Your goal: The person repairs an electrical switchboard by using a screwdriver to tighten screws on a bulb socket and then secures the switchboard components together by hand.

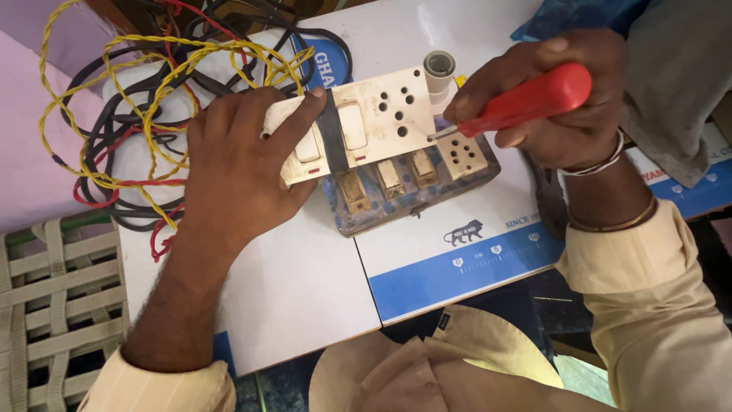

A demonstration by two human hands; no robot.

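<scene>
My left hand (244, 164) presses down on a cream switch plate (366, 126) with rocker switches and socket holes, gripping its left end. The plate lies tilted over a worn blue switch box (415, 200) that holds several brass-coloured switch backs and a small socket block (465, 156). My right hand (560, 114) grips a red-handled screwdriver (534, 99), and its metal tip touches the plate's right edge near the socket holes. A white lamp holder (440, 72) stands just behind the plate.
A tangle of yellow, black and red wires (145, 114) lies at the upper left. Everything rests on white boards with blue bands (457, 271). A woven strap seat (53, 305) is at the lower left; grey cloth (679, 84) hangs at the upper right.
</scene>
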